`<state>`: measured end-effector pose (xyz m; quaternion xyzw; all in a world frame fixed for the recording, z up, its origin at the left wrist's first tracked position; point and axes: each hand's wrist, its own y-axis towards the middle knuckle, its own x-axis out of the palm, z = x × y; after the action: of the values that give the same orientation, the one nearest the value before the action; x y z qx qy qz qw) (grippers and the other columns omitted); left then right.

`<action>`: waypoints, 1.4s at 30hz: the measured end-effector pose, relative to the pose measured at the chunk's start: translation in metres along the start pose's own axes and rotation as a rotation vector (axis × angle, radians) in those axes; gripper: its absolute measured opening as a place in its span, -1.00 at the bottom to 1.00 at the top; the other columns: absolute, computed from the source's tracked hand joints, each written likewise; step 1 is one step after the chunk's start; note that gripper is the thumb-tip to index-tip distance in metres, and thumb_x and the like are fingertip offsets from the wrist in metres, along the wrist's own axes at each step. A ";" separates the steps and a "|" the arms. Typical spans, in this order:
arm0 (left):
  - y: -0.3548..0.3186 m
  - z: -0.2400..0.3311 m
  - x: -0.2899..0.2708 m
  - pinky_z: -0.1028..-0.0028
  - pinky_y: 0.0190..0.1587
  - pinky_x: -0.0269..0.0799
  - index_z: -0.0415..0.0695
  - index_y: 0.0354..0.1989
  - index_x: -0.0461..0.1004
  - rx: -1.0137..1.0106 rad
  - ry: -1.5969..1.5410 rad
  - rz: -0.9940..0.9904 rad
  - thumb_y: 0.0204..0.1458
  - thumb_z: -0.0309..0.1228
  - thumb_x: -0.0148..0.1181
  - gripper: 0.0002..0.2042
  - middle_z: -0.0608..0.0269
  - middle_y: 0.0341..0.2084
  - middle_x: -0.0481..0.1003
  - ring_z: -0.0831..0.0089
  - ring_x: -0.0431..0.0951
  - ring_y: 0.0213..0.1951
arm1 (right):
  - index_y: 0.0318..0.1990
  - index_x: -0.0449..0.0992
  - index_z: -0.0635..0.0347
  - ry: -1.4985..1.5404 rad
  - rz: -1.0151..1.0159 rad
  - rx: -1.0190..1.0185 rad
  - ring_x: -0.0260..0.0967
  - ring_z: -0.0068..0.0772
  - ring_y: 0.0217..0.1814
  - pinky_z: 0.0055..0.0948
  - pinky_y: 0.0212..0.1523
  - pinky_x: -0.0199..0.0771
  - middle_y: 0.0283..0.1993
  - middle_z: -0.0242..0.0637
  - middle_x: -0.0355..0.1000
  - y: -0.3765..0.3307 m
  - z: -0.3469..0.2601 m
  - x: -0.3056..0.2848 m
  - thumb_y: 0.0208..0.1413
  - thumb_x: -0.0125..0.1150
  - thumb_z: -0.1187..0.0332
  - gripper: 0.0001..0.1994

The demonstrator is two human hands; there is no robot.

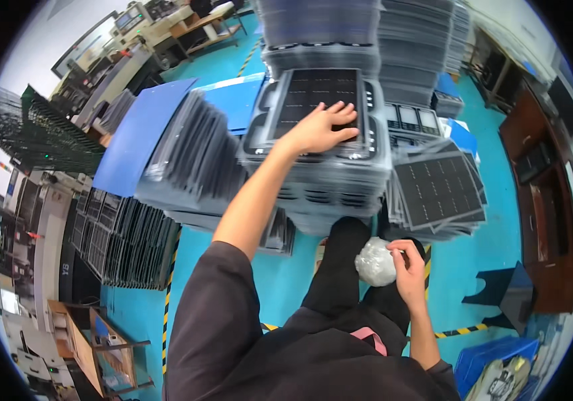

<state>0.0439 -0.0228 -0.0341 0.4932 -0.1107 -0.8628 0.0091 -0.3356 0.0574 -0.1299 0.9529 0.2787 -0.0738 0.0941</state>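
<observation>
My left hand (324,127) lies with fingers spread on a black panel (320,85) marked with rows of small pale marks. The panel rests on top of a tall stack of clear plastic trays (330,175) straight in front of me. Near my knees my right hand (408,267) is closed, thumb and fingertips pinched at the edge of a crumpled ball of clear plastic film (375,262). To the right of the stack, several similar black sheets (439,190) lie in an untidy, fanned pile.
Taller tray stacks (320,23) stand behind. On the left are leaning clear sheets (189,144), a blue board (141,137) and dark racked panels (129,234). A blue crate (493,354) sits at lower right, near a black stand (503,294). A brown cabinet (540,194) lines the right side.
</observation>
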 end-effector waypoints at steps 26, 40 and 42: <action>0.002 0.039 0.015 0.30 0.16 0.47 -0.32 -0.32 0.59 0.055 0.039 0.178 0.19 -0.40 0.28 -0.81 -0.05 0.27 0.45 0.08 0.58 0.14 | -0.09 0.55 0.28 0.081 -0.022 0.141 0.51 -0.38 0.07 -0.35 0.12 0.50 -0.06 -0.27 0.52 -0.019 0.010 -0.012 0.37 0.10 0.46 -0.88; -0.014 0.050 0.018 0.12 -0.12 0.46 -0.23 -0.27 0.47 0.008 0.451 0.577 0.27 -0.31 0.16 -0.79 0.00 -0.35 0.50 -0.02 0.51 -0.22 | -0.06 0.55 0.31 0.175 -0.096 0.118 0.51 -0.47 0.01 -0.41 0.10 0.48 -0.07 -0.26 0.58 -0.020 -0.012 -0.018 0.41 0.09 0.38 -0.82; -0.021 0.079 0.008 0.09 -0.20 0.47 -0.22 -0.28 0.46 0.022 0.390 0.721 0.30 -0.33 0.14 -0.80 -0.02 -0.38 0.50 -0.05 0.52 -0.26 | -0.03 0.53 0.33 0.220 -0.060 0.055 0.51 -0.47 0.04 -0.42 0.13 0.47 -0.07 -0.24 0.58 -0.011 -0.028 -0.013 0.42 0.08 0.40 -0.82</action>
<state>-0.0260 0.0111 -0.0061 0.5771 -0.2820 -0.6934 0.3264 -0.3497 0.0659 -0.1019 0.9486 0.3138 0.0208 0.0346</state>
